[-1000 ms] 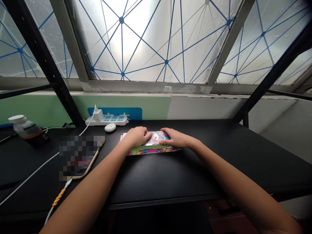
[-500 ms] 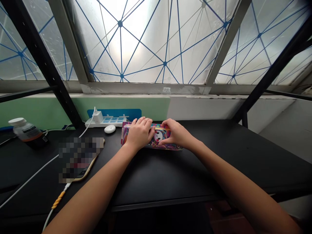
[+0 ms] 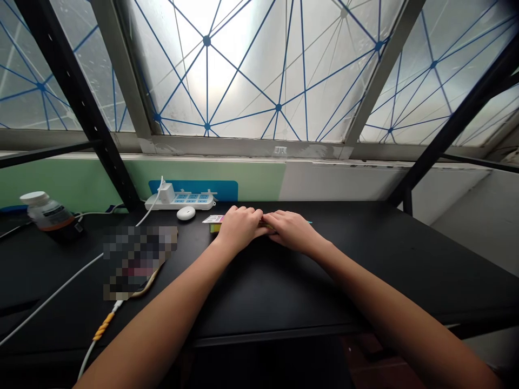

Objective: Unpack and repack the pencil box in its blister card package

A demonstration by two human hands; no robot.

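Note:
A colourful, flat oblong pack [image 3: 214, 220] lies at the back of the black desk, mostly covered by my hands. Only its left end, with a whitish-pink upper edge and a yellow-green strip under it, and a sliver at the far right show. My left hand [image 3: 242, 228] grips its middle from above, fingers bent over the far side and thumb at the near side. Closed beside it, my right hand [image 3: 295, 232] holds the right part in the same way. The fingertips of both hands nearly meet; what lies under them is hidden.
Left of the pack are a white round case [image 3: 186, 213] and a white power strip [image 3: 190, 202] with a plugged-in charger. A blurred-out phone [image 3: 150, 281] on a cable [image 3: 103, 327] lies nearer. A white-capped bottle [image 3: 51, 215] stands far left. Black frame posts [image 3: 115, 175] flank the desk.
The pack's printed front with a cartoon face, visible earlier, is now turned out of sight. My right hand has moved left and over the pack, closing up to my left hand.

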